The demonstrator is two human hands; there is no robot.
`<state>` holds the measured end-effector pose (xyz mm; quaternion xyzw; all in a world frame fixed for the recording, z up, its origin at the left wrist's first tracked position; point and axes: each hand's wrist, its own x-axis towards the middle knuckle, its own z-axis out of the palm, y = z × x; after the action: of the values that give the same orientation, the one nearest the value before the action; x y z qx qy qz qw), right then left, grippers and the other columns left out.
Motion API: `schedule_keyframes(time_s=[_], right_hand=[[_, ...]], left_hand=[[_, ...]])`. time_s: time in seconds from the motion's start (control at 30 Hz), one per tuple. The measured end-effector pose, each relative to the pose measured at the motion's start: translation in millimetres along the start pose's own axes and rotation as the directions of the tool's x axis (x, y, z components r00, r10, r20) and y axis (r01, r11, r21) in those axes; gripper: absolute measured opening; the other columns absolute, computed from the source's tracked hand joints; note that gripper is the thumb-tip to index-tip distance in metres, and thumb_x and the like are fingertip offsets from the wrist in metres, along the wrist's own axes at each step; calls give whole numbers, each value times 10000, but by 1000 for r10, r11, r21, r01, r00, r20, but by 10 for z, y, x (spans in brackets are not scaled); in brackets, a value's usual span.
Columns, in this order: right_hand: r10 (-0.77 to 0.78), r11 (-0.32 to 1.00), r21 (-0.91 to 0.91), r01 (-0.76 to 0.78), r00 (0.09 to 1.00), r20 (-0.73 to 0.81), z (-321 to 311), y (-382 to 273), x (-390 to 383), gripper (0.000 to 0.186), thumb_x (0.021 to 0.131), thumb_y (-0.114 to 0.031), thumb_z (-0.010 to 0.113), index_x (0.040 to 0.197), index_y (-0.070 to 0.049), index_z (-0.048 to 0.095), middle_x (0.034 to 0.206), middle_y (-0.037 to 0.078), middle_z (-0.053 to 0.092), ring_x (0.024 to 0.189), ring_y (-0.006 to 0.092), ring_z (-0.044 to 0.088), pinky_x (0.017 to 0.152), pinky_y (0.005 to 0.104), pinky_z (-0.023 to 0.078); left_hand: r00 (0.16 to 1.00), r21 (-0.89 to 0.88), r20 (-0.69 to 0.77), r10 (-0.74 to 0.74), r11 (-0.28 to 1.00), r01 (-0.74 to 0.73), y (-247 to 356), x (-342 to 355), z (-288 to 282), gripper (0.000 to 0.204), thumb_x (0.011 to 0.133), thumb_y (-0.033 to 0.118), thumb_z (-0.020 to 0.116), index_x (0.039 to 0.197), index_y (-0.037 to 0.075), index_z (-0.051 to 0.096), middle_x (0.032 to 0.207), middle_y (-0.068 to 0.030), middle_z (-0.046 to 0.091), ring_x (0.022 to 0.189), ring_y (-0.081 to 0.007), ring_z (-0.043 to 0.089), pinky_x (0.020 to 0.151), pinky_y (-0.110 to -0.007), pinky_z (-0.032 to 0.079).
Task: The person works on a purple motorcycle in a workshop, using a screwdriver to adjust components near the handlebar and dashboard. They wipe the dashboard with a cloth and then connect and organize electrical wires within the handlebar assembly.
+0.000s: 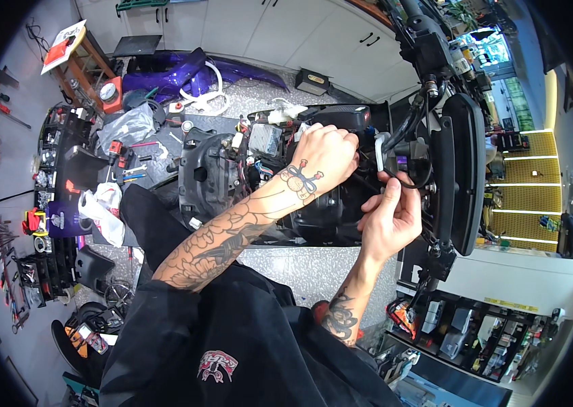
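A stripped scooter [313,210] with its black frame and wiring exposed fills the middle of the view. My left hand [324,152] reaches into the wiring behind the front panel, fingers curled around something I cannot make out. My right hand [388,210] pinches a thin black cable [405,184] that loops near a white connector [380,146]. The black front leg shield [463,169] stands just right of both hands. The handlebar column [429,41] rises above them.
Purple body panels [185,74] lie on the floor at the back. Tools and a tool tray [63,163] sit at the left, with a plastic bag [100,207]. A small black box [312,80] rests by white cabinets [266,27]. Shelves of parts [476,332] stand lower right.
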<state>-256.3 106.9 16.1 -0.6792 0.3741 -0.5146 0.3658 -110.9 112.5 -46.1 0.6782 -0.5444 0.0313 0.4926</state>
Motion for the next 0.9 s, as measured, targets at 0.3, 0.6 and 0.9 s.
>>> schedule_keyframes(time_s=[0.3,0.6,0.9], right_hand=[[-95,994,55,97,995,-35,-10,111,-36,175,1105,-31,629,1249,66,645,1028,199,797,529,81,605,424,208,414],[-78,997,-15,78,997,-4,-68,86,-55,138,1084,-6,643,1210,48,661,960,147,801,560,58,625,493,199,445],[-115,993,14,115,992,53,-69,119,-24,157,1082,-14,660,1224,51,675,965,129,800,604,67,655,514,201,468]], left_hand=[[1000,84,-12,13,996,-12,31,-13,48,149,830,155,788,887,41,710,860,-103,731,892,-303,738,821,-439,568],[999,105,-10,37,994,-36,29,15,51,154,834,144,753,908,22,695,843,-121,726,838,-296,762,775,-432,603],[996,-90,90,16,996,-8,4,-3,-67,153,867,175,800,886,28,764,905,-126,747,894,-358,757,798,-475,615]])
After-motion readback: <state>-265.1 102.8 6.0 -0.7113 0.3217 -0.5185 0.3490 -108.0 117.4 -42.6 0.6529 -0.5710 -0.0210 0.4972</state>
